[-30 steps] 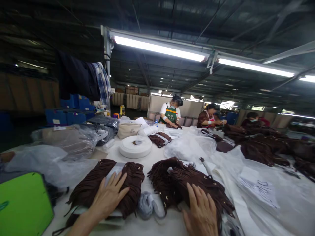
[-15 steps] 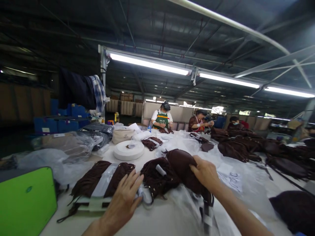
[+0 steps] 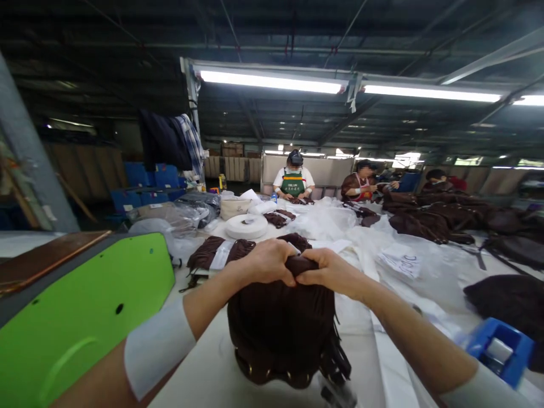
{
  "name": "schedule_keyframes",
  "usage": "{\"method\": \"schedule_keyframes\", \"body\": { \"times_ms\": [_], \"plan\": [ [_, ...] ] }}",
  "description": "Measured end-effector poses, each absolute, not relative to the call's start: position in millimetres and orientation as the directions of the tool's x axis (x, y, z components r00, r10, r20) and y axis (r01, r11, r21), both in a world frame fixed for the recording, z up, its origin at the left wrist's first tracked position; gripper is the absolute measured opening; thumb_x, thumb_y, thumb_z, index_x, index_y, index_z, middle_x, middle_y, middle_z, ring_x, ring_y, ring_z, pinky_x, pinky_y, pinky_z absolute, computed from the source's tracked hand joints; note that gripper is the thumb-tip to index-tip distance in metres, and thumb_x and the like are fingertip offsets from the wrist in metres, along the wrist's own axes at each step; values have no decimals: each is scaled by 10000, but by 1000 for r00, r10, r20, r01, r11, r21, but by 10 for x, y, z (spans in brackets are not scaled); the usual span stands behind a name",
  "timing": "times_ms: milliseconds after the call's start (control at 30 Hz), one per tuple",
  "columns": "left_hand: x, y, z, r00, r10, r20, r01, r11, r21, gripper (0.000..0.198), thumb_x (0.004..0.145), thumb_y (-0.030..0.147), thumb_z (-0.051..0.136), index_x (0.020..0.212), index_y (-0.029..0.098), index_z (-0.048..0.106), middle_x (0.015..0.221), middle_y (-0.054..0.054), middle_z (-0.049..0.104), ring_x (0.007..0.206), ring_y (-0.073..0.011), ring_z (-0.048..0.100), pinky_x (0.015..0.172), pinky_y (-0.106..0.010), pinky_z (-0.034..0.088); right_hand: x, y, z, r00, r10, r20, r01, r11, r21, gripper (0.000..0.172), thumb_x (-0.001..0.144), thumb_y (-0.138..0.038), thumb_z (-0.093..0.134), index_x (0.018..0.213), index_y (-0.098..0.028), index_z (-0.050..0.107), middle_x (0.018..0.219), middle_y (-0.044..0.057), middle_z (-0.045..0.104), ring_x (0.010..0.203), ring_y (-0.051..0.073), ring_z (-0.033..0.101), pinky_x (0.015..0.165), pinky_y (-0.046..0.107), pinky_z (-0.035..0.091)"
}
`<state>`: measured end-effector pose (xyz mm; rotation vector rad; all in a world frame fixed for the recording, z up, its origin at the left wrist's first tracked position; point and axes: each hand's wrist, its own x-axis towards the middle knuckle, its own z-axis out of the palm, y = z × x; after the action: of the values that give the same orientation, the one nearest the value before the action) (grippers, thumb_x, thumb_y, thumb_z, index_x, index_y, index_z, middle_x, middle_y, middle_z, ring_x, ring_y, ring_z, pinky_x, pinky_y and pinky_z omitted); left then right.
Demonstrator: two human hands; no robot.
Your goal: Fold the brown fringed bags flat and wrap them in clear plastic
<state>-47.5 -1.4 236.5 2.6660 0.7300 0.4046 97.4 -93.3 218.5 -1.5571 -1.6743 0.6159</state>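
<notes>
A dark brown fringed bag [image 3: 280, 323] hangs in front of me, with gold-coloured eyelets along its lower edge. Fingers of my left hand [image 3: 272, 262] are closed on its upper edge. Close beside them, my right hand [image 3: 325, 273] pinches the same edge, thumb toward me. Black straps dangle at the bag's lower right. Behind my left hand lies another brown fringed bag [image 3: 204, 253], wrapped with a pale band [image 3: 221, 255].
A bright green panel [image 3: 127, 289] stands at left. Farther back are a white roll [image 3: 246, 226], a beige pouch [image 3: 235, 208] and clear plastic [image 3: 327, 218]. Brown bags [image 3: 459, 218] are heaped at right, near a blue tape dispenser [image 3: 501, 348]. Several co-workers sit across the table, including one person [image 3: 294, 180].
My left hand has come up from beside the wrapped bag and closed on the bag my right hand held. The bag is now nearer me, fringe hanging down. My view has shifted.
</notes>
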Motion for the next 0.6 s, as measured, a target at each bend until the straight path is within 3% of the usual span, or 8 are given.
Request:
{"method": "schedule_keyframes", "body": {
  "times_ms": [100,167,233,333,433,500,600],
  "plan": [
    [-606,4,2256,764,622,172,458,-711,534,206,405,203,772,497,181,589,414,83,423,482,-106,429,489,-222,245,938,-1047,1959,67,972,224,397,180,-900,275,718,-385,616,898,-189,685,826,-7,676,790,180,589,662,246,439],
    [-702,36,2272,729,656,195,459,-680,572,180,427,209,747,497,173,584,419,84,426,472,-97,413,473,-219,232,939,-1188,1816,169,945,281,284,227,-932,363,777,-465,547,1008,-207,654,1019,25,663,994,219,562,827,304,434],
    [-792,78,2335,701,681,213,436,-645,628,162,451,229,723,508,164,586,430,83,440,467,-95,416,458,-214,237,968,-1329,1639,223,937,268,238,214,-947,411,780,-504,529,1056,-216,628,1109,47,634,1083,241,530,913,354,406],
    [-900,140,2435,672,703,234,370,-592,716,170,491,268,693,589,151,615,495,59,535,503,-119,497,465,-208,313,1043,-1447,1308,286,930,231,391,107,-914,561,657,-492,655,1140,-218,576,1209,82,578,1154,290,482,979,433,355],
    [-981,202,2486,649,728,223,220,-460,860,270,492,283,700,709,133,643,602,6,639,569,-172,587,526,-250,431,1134,-1417,1008,405,857,320,589,24,-808,733,553,-409,721,1222,-197,509,1296,116,504,1230,308,406,1032,467,284],
    [-1041,249,2496,638,746,192,39,-281,959,341,456,276,745,749,127,655,655,-27,675,585,-195,614,563,-289,479,1203,-1349,887,477,798,369,632,-19,-775,738,561,-354,681,1246,-170,479,1298,134,498,1233,297,407,1038,464,276],
    [-1152,316,2482,623,764,171,-166,-85,983,391,417,248,795,772,130,680,695,-49,697,596,-206,633,591,-304,506,1285,-1253,842,601,718,352,566,-72,-821,668,571,-355,625,1195,-149,507,1250,153,532,1175,301,468,1000,454,323]
  ]
}}
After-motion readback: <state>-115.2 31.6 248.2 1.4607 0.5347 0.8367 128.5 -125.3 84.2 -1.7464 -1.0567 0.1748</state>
